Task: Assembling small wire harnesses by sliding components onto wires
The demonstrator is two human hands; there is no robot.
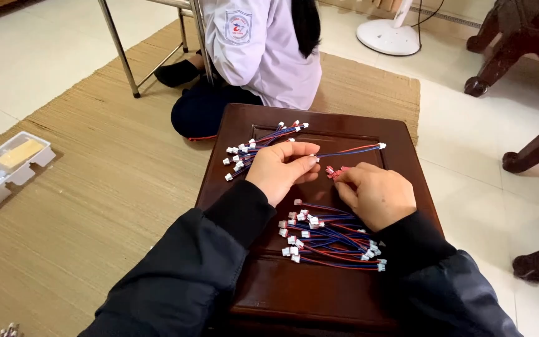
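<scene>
Head view: a woven mat [95, 181] fills the left of the frame, and a dark wooden panel [294, 293] lies on it at centre as the work surface. A second person in a white jacket [263, 43] sits at upper centre, clear of the work. At centre frame the left hand [280, 170] is closed in a pinch on one red-and-blue lead [350, 150], which runs to the right and ends in a white plug. Just right of it, the right hand [377, 195] is curled, fingertips pinching a small red connector [335, 171]. One bundle of finished leads [263, 143] lies fanned at the upper part of the panel, touching the left hand; a second bundle [332, 240] lies below both hands. Risk: the second bundle sits directly under the right wrist, so a sleeve may likely drag or tangle its wires. Risk: the red connector is small and held only at the fingertips; a slip could drop it among the loose plugs. Risk: the upper bundle reaches near the panel edge and could slide onto the mat.
</scene>
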